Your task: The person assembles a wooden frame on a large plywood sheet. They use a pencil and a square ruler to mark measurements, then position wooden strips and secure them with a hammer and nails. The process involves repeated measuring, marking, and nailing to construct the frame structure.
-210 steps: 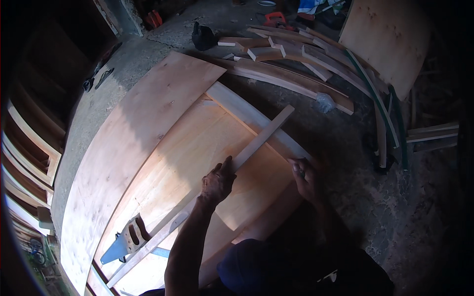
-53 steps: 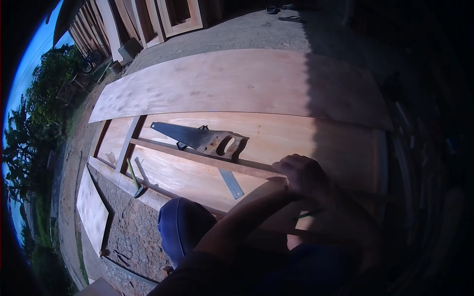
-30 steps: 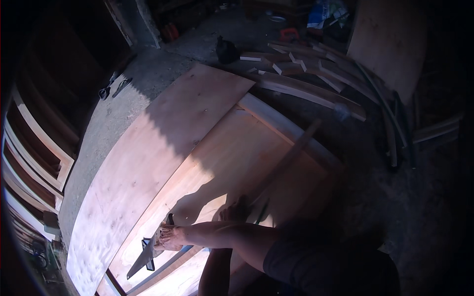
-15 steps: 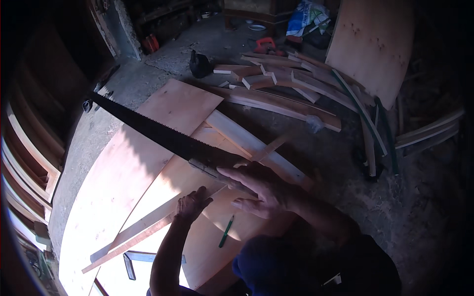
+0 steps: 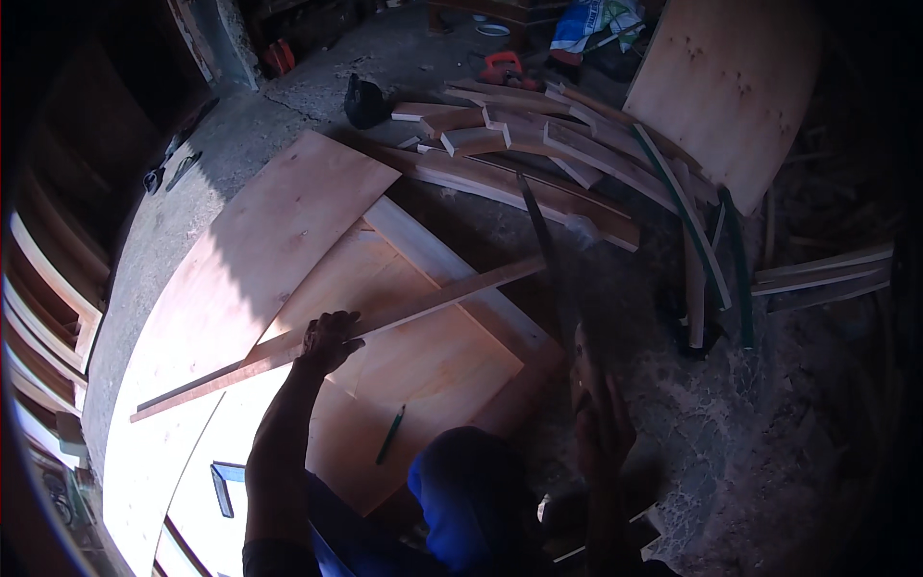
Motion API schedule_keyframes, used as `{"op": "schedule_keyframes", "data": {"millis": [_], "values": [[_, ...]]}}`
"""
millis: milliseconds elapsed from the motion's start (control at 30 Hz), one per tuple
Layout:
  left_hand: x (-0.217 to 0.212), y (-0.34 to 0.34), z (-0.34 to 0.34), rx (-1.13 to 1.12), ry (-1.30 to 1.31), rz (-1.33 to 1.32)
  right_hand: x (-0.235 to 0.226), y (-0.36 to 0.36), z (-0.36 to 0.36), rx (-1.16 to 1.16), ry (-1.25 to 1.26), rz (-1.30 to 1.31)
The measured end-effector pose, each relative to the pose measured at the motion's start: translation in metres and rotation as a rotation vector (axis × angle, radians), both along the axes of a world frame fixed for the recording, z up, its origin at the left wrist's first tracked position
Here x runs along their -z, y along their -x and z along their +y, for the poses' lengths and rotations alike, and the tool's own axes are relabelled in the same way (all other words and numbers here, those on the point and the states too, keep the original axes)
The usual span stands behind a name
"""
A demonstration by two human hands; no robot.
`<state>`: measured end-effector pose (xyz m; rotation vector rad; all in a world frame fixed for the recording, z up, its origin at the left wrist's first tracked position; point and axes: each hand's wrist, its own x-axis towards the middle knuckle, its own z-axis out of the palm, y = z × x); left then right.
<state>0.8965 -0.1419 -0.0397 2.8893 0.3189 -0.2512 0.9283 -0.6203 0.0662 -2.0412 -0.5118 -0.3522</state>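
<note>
A long wooden strip [image 5: 433, 300] lies slantwise across the plywood panels [image 5: 312, 197]. My left hand [image 5: 329, 341] is closed around its middle, fingers over the top. In my right hand [image 5: 603, 428] is a handsaw [image 5: 542, 223], gripped by its wooden handle. Its dark blade points away from me, close by the strip's right end; whether the teeth touch the wood I cannot tell. On the panel near my knee lies a green pencil [image 5: 390, 435]. A try square [image 5: 223, 490] rests left of my left forearm, in bright sunlight.
Cut boards [image 5: 529, 135] are piled on the floor beyond the panels. A black bag [image 5: 363, 101] and a red tool [image 5: 502, 69] lie near them. A plywood sheet [image 5: 726, 91] leans at the far right. Wooden frames [image 5: 53, 288] stand along the left.
The saw has swung from pointing far left across the panels to pointing away from me, at the strip's right end. My right hand has moved right and nearer; the view has shifted.
</note>
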Motion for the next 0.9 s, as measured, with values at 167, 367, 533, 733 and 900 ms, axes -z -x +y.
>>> {"op": "schedule_keyframes", "data": {"millis": [167, 367, 533, 733, 900], "values": [[0.002, -0.076, -0.100, -0.001, 0.076, -0.508, 0.031, 0.016, 0.001, 0.025, -0.131, 0.180], [0.028, -0.182, -0.192, -0.319, 0.250, -0.269, 0.051, 0.025, -0.008, 0.038, -0.059, 0.052], [0.040, -0.191, -0.197, -0.446, 0.182, -0.255, 0.066, 0.027, -0.024, 0.093, 0.089, 0.230], [0.035, -0.197, -0.196, -0.470, 0.174, -0.112, 0.087, 0.025, -0.035, 0.043, 0.172, 0.156], [0.024, -0.193, -0.200, -0.462, 0.213, -0.140, 0.077, 0.028, -0.040, 0.018, 0.037, 0.289]]}}
